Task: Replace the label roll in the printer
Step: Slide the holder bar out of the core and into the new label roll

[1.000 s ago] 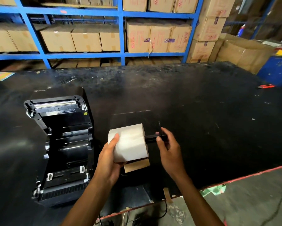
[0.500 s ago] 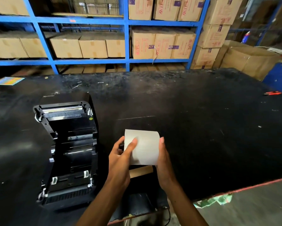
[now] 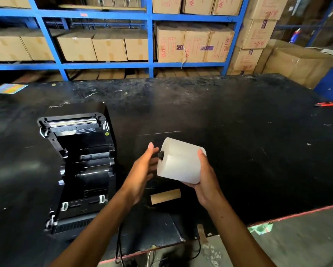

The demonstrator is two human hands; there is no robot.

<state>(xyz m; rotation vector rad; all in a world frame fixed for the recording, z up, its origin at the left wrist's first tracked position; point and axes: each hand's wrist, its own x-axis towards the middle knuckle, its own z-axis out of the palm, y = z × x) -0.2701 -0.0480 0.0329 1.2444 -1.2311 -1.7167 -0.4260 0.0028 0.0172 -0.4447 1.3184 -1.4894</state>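
Observation:
A white label roll [image 3: 178,160] is held above the table by my right hand [image 3: 206,178], which grips it from the right and underneath. A black spindle end [image 3: 160,154] sticks out of the roll's left side. My left hand [image 3: 142,172] is open just left of the roll, fingers spread near the spindle end, holding nothing. The black label printer [image 3: 80,166] stands at the left with its lid raised and its roll bay showing. An empty brown cardboard core [image 3: 165,196] lies on the table below the roll.
The black worktable [image 3: 239,141] has a red front edge. A red and black tool [image 3: 325,104] lies at far right, a coloured sheet [image 3: 9,88] at far left. Blue shelving [image 3: 150,35] with cardboard boxes stands behind. A cable [image 3: 120,245] hangs off the front edge.
The spindle went into the roll. My left hand let go of the roll and opened; my right hand now holds it alone, tilted and further right. The empty core is uncovered.

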